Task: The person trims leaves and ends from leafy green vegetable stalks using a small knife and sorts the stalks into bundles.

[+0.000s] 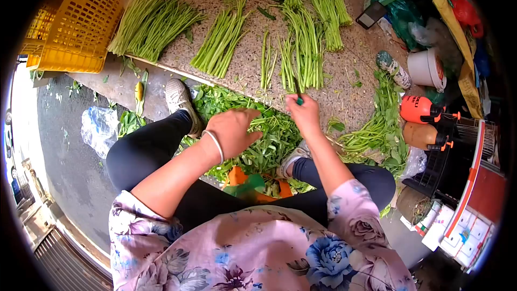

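Note:
My right hand [305,112] is closed around the green handle of a small knife [299,99], its dark blade pointing away over the stone ledge. My left hand [233,131], with a bangle at the wrist, hangs over the loose green leaves [266,153] with its fingers apart and nothing visible in it. Just beyond my hands, thin green stems [266,62] lie beside a larger stem bundle [307,56]. Further left are another bundle [222,37] and a wide pile of stems [153,24].
A yellow crate [81,27] stands at the upper left. Leafy stems [371,134], a white tub [425,69] and a red spray bottle [417,108] are on the right. A plastic bag [100,129] lies on the left ground. My knees flank the leaf pile.

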The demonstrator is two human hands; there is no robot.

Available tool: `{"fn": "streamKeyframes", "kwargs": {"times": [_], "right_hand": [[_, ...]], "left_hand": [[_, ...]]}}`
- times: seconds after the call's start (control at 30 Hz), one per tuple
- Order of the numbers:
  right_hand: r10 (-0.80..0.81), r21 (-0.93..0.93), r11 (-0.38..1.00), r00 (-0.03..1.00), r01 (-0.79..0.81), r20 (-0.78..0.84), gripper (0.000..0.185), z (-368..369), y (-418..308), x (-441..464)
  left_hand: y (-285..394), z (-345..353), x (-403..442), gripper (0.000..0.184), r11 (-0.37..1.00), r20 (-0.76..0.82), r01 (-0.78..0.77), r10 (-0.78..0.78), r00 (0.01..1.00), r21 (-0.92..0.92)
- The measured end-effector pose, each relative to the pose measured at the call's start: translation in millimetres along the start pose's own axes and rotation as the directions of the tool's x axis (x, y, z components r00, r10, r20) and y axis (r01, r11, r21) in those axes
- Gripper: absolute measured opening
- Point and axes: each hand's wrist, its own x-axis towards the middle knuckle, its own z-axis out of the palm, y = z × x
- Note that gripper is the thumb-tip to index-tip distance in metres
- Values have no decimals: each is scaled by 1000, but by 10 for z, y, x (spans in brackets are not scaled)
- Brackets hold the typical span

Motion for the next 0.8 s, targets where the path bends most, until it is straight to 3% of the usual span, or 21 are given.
{"fn": "streamKeyframes", "kwargs": {"times": [0.1, 0.17, 0.3, 0.43, 0.47, 0.5, 0.53, 0.6, 0.63, 0.7, 0.77, 0.8], "right_hand": [[-134, -298, 951, 977, 81, -163, 26, 572, 203, 437], [-87, -332, 943, 965, 0, -247, 29, 799, 152, 499], [-128, -494, 869, 951, -30, -283, 30, 1024, 226, 690], [-79, -466, 883, 963, -53, -259, 27, 901, 198, 780], [-56, -374, 927, 972, -35, -228, 23, 849, 185, 759], [-56, -376, 926, 972, -35, -229, 23, 801, 160, 695], [26, -111, 993, 982, -47, -185, 22, 744, 122, 595], [173, 344, 925, 985, -161, -4, 19, 592, 18, 375], [175, 347, 924, 984, -162, -8, 19, 526, -66, 216], [201, 583, 770, 966, -257, 160, 18, 415, -228, -119], [160, 618, 744, 965, -256, 207, 17, 351, -316, -376], [117, 644, 719, 959, -260, 257, 17, 317, -344, -478]], "left_hand": [[-187, 83, 103, 46, 994, 111, 112, -111, 988, 5], [-192, 126, 152, 47, 987, 128, 140, -149, 981, 73], [-238, 114, 219, 47, 986, 170, 162, -164, 972, 24], [-319, 130, 314, 37, 979, 145, 199, -203, 968, 39], [-343, 140, 308, 30, 980, 33, 194, -192, 981, -37], [-354, 134, 321, 30, 980, 33, 193, -192, 981, -39], [-364, 124, 351, 31, 974, -20, 199, -203, 979, -106], [-398, 152, 412, 28, 949, -135, 176, -217, 967, -263], [-429, 210, 444, 28, 950, -132, 173, -212, 968, -261], [-473, 323, 522, 23, 854, -260, 68, -232, 937, -516], [-432, 315, 596, 32, 790, -198, 104, -274, 941, -604], [-363, 265, 597, 34, 615, -152, 82, -319, 936, -784]]}}
